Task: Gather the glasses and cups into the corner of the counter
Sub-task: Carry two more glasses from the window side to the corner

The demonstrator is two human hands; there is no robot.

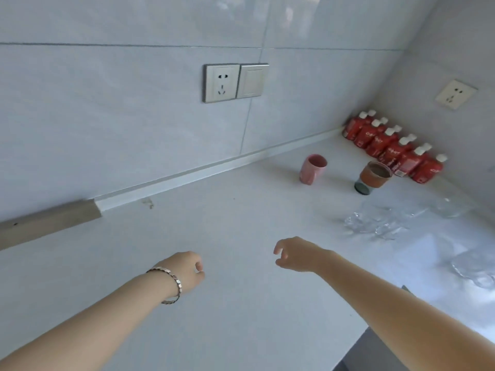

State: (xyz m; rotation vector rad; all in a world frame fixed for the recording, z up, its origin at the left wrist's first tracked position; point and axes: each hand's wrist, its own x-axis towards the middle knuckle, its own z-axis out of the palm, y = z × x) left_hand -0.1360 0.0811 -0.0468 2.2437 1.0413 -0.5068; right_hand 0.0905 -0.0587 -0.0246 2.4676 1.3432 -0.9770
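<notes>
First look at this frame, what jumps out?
The row of red bottles along the right wall near the corner is the loudest thing. In front of it stand a pink cup and a brown cup, with clear glasses further right on the white counter. Both hands, left hand and right hand, hover empty in the foreground.

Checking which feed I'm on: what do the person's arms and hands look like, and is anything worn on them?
Two bare forearms, no sleeves or gloves in view. The left hand has a bracelet at the wrist, made of small rectangular metallic links, silvery to rose in tone. The right hand shows nothing worn: no ring, watch or band visible.
</notes>
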